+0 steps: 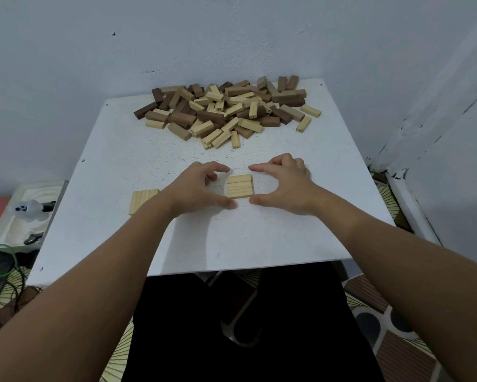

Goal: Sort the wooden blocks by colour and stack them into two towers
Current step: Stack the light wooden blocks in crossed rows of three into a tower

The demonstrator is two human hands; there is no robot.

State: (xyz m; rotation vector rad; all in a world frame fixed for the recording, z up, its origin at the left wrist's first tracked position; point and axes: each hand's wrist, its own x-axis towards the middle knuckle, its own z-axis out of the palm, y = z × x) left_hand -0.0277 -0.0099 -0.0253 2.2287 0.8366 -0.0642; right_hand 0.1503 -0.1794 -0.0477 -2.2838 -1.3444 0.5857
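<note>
The white bench (287,238) carries a mixed pile of blocks (226,111) at 12 o'clock. At centre, the left hand (201,188) and right hand (281,186), fingers curved, bracket a pale layer (240,186), apparently squaring it; contact is unclear. Another pale layer (142,201) lies at 9 o'clock. Next comes a crosswise row. The end stamps are unreadable.

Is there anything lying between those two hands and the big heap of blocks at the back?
Nothing visible does. Bare white tabletop separates the left hand and right hand from the mixed heap of light and dark wooden blocks. The hands flank a flat row of light wooden blocks.
</note>
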